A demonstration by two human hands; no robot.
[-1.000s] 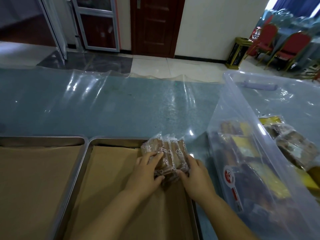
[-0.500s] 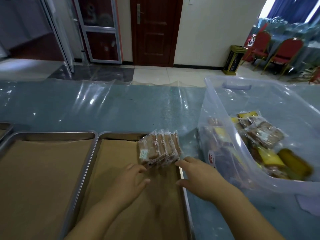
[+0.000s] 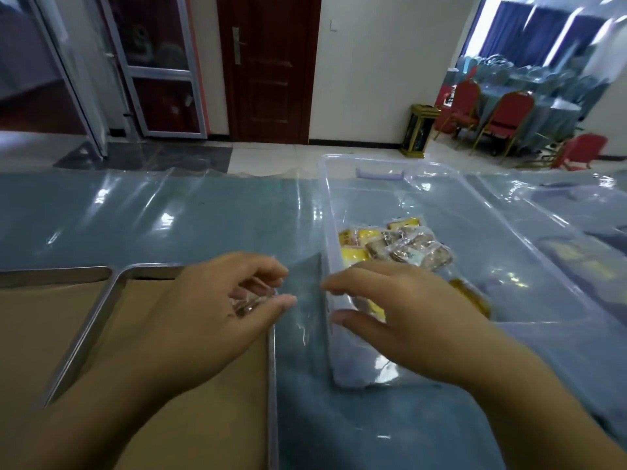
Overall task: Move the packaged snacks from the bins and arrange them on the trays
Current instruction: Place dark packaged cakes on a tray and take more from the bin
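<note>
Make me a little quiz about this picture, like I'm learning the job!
1. True or false: the right hand holds a snack.
2. Where do most snacks lie? A: in the clear bin. B: on the floor. C: on a chair.
3. Fill in: the tray is lined with brown ____.
Key: 1 false; 2 A; 3 paper.
</note>
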